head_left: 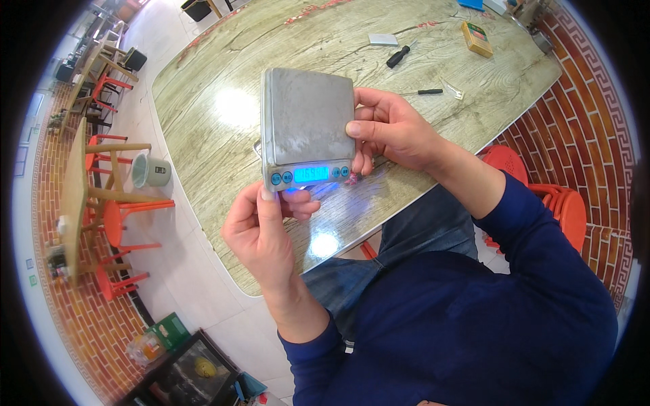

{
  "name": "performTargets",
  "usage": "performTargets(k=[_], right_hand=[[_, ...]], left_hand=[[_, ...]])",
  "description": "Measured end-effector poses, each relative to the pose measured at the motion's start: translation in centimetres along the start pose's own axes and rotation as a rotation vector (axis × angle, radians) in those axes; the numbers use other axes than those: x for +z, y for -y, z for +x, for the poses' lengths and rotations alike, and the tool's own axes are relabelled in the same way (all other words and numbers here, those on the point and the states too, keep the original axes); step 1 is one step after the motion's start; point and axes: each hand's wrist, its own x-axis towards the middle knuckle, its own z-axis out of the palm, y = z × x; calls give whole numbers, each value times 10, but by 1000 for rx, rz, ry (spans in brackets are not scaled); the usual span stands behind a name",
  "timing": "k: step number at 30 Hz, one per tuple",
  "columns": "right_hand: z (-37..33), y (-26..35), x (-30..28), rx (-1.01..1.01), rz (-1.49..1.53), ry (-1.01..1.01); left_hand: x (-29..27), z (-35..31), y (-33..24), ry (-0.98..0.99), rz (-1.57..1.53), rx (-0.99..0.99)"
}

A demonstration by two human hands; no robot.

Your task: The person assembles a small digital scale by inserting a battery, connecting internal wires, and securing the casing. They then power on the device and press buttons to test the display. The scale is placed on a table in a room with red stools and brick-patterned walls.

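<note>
Between both hands a digital scale [313,118] is held up, tilted, above the table. Its square metal plate is grey and scuffed, and a blue display with round buttons glows along its near edge. My left hand [265,223] grips the near left corner, thumb on the front edge below the buttons, fingers underneath. My right hand [389,128] clasps the right side, thumb on the plate's edge, the other fingers behind and below. Under the scale, part of a small pinkish-red thing shows by my right fingers; I cannot make out what it is.
On the wood-patterned table [203,149] lie a black-handled screwdriver [399,57], a thinner screwdriver [428,91], a white card-like block [383,39] and a yellow box [477,38]. Red stools [562,210] stand by the brick wall at right. A bucket [150,170] is at left.
</note>
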Motion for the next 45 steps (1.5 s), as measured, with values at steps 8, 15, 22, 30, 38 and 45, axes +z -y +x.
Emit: performTargets(k=[8, 15, 22, 30, 38, 45], right_hand=[[0, 0, 3, -7, -51, -30], [-1, 0, 9, -61, -81, -42], [0, -1, 8, -59, -109, -22], [0, 0, 6, -39, -119, -1], [0, 1, 8, -50, -113, -14], [-1, 1, 9, -64, -100, -22]], left_hand=[[11, -1, 3, -107, 10, 39], [7, -2, 3, -154, 121, -2], [8, -1, 3, -174, 81, -33], [7, -1, 4, -190, 147, -25], [8, 0, 6, -173, 103, 6], [7, -1, 5, -196, 143, -33]])
